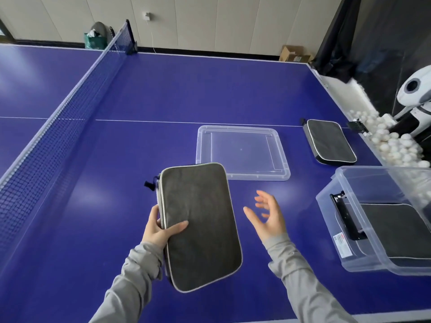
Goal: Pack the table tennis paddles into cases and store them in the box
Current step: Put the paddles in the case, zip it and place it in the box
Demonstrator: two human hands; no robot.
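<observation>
Nearest to me, my left hand [161, 229] grips a dark paddle case [200, 227] by its left edge, thumb laid across the front face and fingers wrapped behind, so the case hangs above the blue table [140, 94] with its long side running away from me. The case is closed, edged in pale piping, and a black zipper pull [149, 184] sticks out at its far left corner. Just to the right, my right hand [268, 216] hovers with fingers spread and loosely bent, holding nothing and not touching the case. Further right, at the near right of the table, stands the clear plastic box [349, 257]; a second dark case [396, 229] already lies inside it. Beyond my hands, the clear lid [242, 152] lies flat on the table. Further back on the right, a third case [330, 142] rests near the table's edge, next to a heap of white balls [391, 143]. The net [70, 108] crosses the table on the left.
</observation>
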